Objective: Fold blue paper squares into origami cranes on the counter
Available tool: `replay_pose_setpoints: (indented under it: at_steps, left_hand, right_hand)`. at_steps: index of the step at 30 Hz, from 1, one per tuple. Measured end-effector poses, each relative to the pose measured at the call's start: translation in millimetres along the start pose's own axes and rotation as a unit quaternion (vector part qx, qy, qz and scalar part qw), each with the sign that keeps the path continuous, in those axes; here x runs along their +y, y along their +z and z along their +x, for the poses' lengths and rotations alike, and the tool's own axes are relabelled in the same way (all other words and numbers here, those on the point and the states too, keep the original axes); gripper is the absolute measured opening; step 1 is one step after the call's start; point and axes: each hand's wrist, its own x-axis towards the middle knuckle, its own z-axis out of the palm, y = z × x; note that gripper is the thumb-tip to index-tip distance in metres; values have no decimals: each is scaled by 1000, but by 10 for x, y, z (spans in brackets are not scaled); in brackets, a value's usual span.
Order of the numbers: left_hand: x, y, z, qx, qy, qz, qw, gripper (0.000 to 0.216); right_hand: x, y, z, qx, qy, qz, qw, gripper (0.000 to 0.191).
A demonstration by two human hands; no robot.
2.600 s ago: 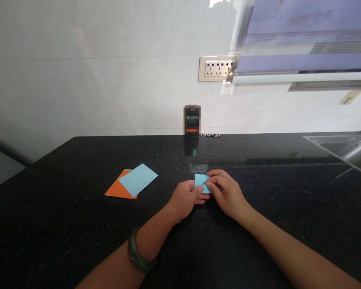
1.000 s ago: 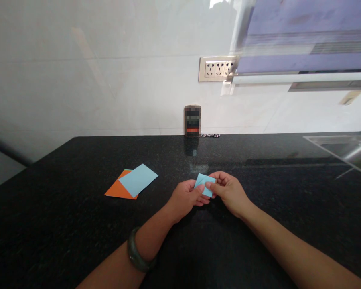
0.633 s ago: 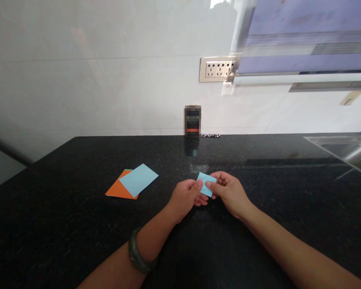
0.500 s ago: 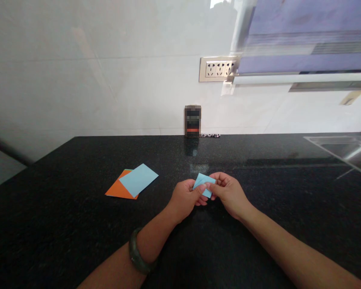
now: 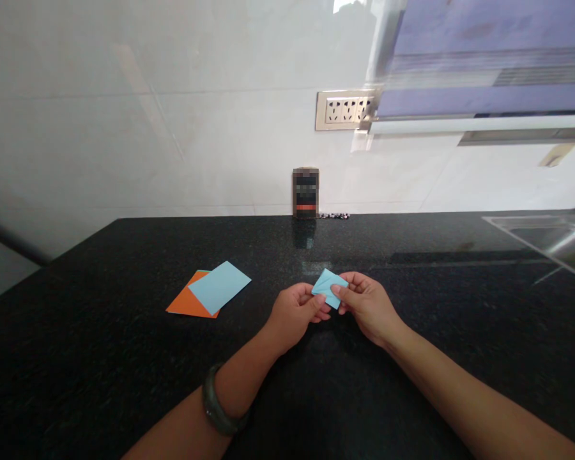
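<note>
Between my two hands is a small folded piece of light blue paper (image 5: 328, 283), tilted with one corner pointing away from me and a crease across its face. My left hand (image 5: 298, 310) pinches its near left edge, thumb on top and fingers beneath. From the right side my right hand (image 5: 368, 306) grips it, the thumb pressed on the face and the fingers behind. To the left on the counter, a flat light blue sheet (image 5: 221, 287) overlaps an orange sheet (image 5: 188, 305). A thin green edge shows behind them.
A black speckled countertop (image 5: 124, 377) runs up to a pale tiled wall. A phone-like upright object (image 5: 306, 193), its face blurred, leans there beside a beaded strap (image 5: 334, 216). Wall sockets (image 5: 347, 110) sit above. At the far right is a metal sink (image 5: 556, 236).
The folded blue paper has shifted slightly right and away from me. My right thumb has moved apart from my left thumb, showing more of the paper's face.
</note>
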Motion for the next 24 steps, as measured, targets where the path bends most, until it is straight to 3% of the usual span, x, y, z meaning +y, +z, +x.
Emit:
replay_pose_setpoints:
  at_steps: [7, 24]
  left_hand:
    - [10, 26, -10, 15, -3, 21, 1000, 18]
    - [40, 15, -13, 28, 2, 66, 997, 20]
  right_hand:
    - [-19, 7, -6, -6, -8, -32, 999, 24]
    - [-71, 56, -40, -15, -6, -77, 997, 21]
